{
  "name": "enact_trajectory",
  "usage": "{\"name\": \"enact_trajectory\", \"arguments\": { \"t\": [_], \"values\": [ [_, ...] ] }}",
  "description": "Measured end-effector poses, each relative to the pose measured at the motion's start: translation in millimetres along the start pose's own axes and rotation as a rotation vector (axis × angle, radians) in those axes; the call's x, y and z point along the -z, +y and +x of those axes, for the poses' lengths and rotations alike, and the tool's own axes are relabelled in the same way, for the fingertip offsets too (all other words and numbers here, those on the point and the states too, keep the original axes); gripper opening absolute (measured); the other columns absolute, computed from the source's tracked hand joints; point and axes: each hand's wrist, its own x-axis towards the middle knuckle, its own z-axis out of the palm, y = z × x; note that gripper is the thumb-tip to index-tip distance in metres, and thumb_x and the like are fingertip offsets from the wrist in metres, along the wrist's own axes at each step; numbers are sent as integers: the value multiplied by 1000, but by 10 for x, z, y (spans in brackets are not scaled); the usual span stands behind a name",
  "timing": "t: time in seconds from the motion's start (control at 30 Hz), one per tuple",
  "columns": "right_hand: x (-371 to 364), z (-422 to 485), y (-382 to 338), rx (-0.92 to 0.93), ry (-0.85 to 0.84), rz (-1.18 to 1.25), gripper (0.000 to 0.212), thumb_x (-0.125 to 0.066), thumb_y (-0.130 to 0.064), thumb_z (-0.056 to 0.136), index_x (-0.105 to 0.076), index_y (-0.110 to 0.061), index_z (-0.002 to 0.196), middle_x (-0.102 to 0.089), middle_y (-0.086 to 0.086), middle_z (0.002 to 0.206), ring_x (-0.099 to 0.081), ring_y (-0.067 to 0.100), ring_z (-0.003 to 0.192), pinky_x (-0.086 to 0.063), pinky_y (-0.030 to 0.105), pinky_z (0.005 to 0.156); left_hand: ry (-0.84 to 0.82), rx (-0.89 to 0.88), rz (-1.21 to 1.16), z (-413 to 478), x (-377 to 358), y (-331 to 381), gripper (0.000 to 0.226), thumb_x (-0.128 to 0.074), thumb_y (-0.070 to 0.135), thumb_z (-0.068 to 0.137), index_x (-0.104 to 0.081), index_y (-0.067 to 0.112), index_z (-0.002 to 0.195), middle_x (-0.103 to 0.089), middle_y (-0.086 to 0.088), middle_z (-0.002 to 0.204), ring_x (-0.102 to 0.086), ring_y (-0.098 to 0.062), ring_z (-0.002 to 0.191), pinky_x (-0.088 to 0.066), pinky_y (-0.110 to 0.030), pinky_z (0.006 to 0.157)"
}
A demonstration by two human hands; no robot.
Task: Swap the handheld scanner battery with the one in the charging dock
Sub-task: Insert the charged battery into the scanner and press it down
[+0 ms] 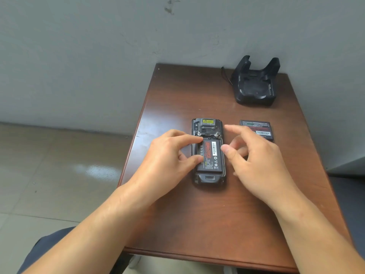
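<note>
The left hand (167, 153) pinches the left edge of the battery (210, 156) lying in the back of the scanner (208, 153). The right hand (254, 155) is spread open beside it, holding nothing. Another battery (256, 129) lies on the brown table (197, 214), near the black dock (254, 84).

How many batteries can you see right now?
2: one battery in the scanner's open back, under both hands; a loose battery on the table, right of it. The dock looks empty.
</note>
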Motion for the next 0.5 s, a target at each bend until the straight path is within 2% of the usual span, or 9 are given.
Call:
{"name": "enact_trajectory", "arguments": {
  "t": [0.07, 0.1, 0.2, 0.23, 0.37, 0.5],
  "values": [
    [146, 18, 57, 14, 83, -91, 41, -73, -27, 88, -65, -27, 128, -63, -8, 98, -62, 4, 76, -44, 10, 81, -1, -3, -8, -4, -8, -7, 35, -78, 32, 82, -72, 35, 117, -61, 9, 117, -68, -8, 61, -41, -7, 78],
    [231, 23, 105, -16, 87, -143, 42, -73, -32, 87, -65, -28, 128, -61, -7, 106, -61, 3, 85, -42, 10, 84, 1, -3, -10, -8, -6, -15, 35, -78, 32, 82, -72, 35, 116, -61, 10, 117, -68, -8, 61, -40, -5, 76],
    [467, 12, 308, -177, 7, -289, 52, -67, -57, 79, -62, -38, 128, -53, -12, 118, -58, 18, 112, -49, 39, 96, 10, -6, -11, -10, -9, -37, 33, -79, 33, 82, -72, 38, 114, -63, 10, 114, -68, -8, 62, -38, -2, 74],
    [535, -8, 357, -218, -32, -295, 56, -66, -62, 75, -62, -40, 127, -51, -13, 118, -57, 18, 115, -50, 42, 97, 14, -8, -12, -10, -15, -37, 33, -79, 33, 82, -73, 38, 114, -63, 10, 113, -68, -8, 63, -38, -3, 75],
    [677, -60, 435, -248, -159, -255, 65, -74, -61, 68, -55, -47, 128, -52, -14, 119, -54, 14, 118, -48, 40, 99, 30, -6, -21, -17, -30, -33, 32, -80, 30, 81, -74, 36, 112, -63, 11, 114, -68, -10, 62, -40, -3, 72],
    [695, -84, 480, -246, -195, -266, 77, -75, -64, 61, -50, -46, 131, -50, -15, 120, -50, 13, 119, -47, 43, 101, 37, -3, -26, -16, -34, -26, 31, -81, 28, 80, -74, 35, 110, -64, 10, 112, -68, -8, 60, -40, -4, 72]
  ]
}}
